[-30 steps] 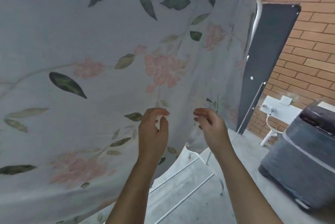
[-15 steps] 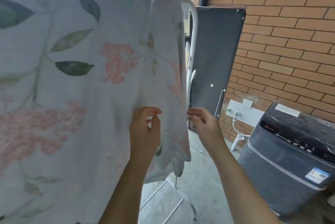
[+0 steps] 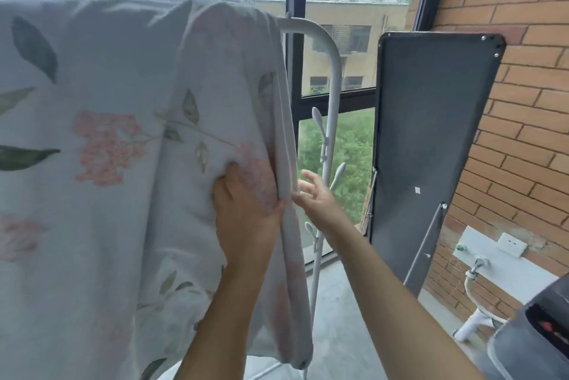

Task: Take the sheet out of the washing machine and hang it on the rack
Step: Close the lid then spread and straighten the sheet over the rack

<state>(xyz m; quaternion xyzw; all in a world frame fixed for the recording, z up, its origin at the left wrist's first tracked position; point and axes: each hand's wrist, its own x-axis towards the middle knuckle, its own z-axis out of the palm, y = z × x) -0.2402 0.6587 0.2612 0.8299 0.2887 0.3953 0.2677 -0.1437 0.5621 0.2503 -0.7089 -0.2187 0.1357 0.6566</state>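
White floral fabric sheet (image 3: 123, 139) draped over white tubular metal rack (image 3: 335, 71). Left hand (image 3: 246, 216) grips a fold; right hand (image 3: 317, 199) splayed, empty, with the hem just left of its fingers (image 3: 308, 177). Suggest: pinch hem, draw rightward evenly.

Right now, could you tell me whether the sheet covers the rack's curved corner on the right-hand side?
No, the sheet hangs over the top bar but stops short of it, leaving the white curved corner of the rack bare.

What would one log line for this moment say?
sheet: draped on rack | left hand: grips sheet | right hand: open, beside edge
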